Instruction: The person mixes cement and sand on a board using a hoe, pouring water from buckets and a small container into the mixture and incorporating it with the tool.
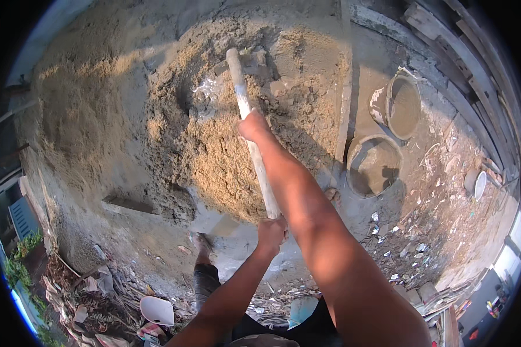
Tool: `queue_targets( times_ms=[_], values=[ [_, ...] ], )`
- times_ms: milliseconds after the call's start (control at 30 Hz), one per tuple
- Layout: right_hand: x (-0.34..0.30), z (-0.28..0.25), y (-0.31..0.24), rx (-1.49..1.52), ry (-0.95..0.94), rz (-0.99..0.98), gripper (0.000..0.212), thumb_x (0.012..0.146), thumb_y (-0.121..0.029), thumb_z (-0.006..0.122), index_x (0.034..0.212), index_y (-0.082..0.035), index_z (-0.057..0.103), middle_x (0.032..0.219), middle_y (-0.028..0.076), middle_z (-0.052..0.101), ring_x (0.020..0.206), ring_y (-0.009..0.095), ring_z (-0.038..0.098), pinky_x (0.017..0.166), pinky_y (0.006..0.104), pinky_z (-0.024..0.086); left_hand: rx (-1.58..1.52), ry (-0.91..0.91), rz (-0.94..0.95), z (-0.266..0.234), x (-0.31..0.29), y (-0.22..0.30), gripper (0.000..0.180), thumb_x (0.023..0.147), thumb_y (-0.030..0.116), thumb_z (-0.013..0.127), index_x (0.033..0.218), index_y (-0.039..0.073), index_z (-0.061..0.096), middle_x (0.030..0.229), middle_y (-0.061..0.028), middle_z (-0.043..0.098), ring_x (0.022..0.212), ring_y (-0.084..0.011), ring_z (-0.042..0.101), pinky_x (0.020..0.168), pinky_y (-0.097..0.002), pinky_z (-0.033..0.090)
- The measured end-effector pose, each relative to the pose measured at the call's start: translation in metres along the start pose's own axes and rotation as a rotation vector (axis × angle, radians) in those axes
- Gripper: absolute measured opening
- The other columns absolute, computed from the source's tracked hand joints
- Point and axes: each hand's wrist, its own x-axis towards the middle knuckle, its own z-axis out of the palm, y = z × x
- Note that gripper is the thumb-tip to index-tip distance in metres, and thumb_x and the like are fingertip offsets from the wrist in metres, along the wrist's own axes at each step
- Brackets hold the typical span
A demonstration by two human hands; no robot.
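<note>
Both my hands are closed around the pale wooden handle of a hoe (259, 168). My left hand (272, 232) grips the near end of the handle. Farther up, my right hand (253, 125) wraps around it below a bluish patch. At the far end, the hoe's grey metal blade (253, 62) sits against the heap, partly covered by the mix. Below the handle spreads a mound of damp sandy mortar mix (223, 165), tan in the sun and grey in shade. A small wet pool (207, 93) shines left of the handle's far end.
Two round buckets, one farther (378, 107) and one nearer (360, 186), stand on the right beyond a long straight edge (344, 87). Weathered planks (446, 43) lie at the far right. A short board (127, 207) rests at left. Rubble and a white scoop-shaped piece (157, 311) lie nearby.
</note>
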Motion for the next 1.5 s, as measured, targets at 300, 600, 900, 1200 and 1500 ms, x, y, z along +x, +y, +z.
queue_targets(
  times_ms=[300,600,900,1200,1500],
  values=[
    [-0.169,-0.121,0.059,0.038,-0.138,0.054,0.078,0.082,-0.031,0.068,0.143,0.008,0.038,0.119,0.032,0.063,0.107,0.041,0.065,0.091,0.0439,0.053,0.078,0.255,0.224,0.123,-0.119,-0.135,0.025,0.086,0.015,0.074,0.104,-0.001,0.067,0.081,-0.0051,0.070,0.065,-0.0108,0.059,0.061,-0.0321,0.050],
    [-0.233,-0.103,0.131,0.050,-0.203,-0.100,0.039,0.082,-0.022,0.069,0.107,0.005,0.056,0.080,0.020,0.065,0.069,0.031,0.067,0.066,0.0422,0.054,-0.056,0.334,-0.055,0.179,-0.148,-0.215,0.018,0.084,0.017,0.074,0.089,0.003,0.064,0.069,-0.0061,0.065,0.062,-0.0160,0.064,0.060,-0.0338,0.052],
    [-0.152,-0.056,0.268,-0.169,-0.432,0.001,0.030,0.081,-0.019,0.071,0.090,0.009,0.066,0.066,0.014,0.063,0.051,0.022,0.062,0.047,0.0390,0.050,-0.072,0.367,0.010,0.265,-0.121,-0.253,0.027,0.083,0.023,0.069,0.100,0.002,0.068,0.086,-0.0254,0.069,0.080,-0.0414,0.069,0.070,-0.0475,0.055],
    [-0.374,-0.180,0.142,0.163,-0.539,-0.283,0.029,0.089,-0.011,0.068,0.104,0.001,0.047,0.062,0.007,0.054,0.043,0.017,0.054,0.042,0.0314,0.045,-0.254,0.659,0.404,0.336,-0.169,-0.310,0.028,0.085,0.028,0.071,0.102,0.005,0.069,0.092,-0.0223,0.070,0.087,-0.0410,0.068,0.073,-0.0464,0.055],
    [-0.393,-0.279,0.058,-0.197,-0.950,-0.944,0.037,0.088,-0.013,0.071,0.117,0.000,0.052,0.077,0.006,0.061,0.062,0.015,0.059,0.059,0.0327,0.049,-0.679,0.759,0.459,0.461,-0.164,-0.135,0.026,0.084,0.023,0.076,0.092,0.000,0.068,0.077,-0.0192,0.070,0.071,-0.0330,0.069,0.066,-0.0413,0.053]
  ],
)
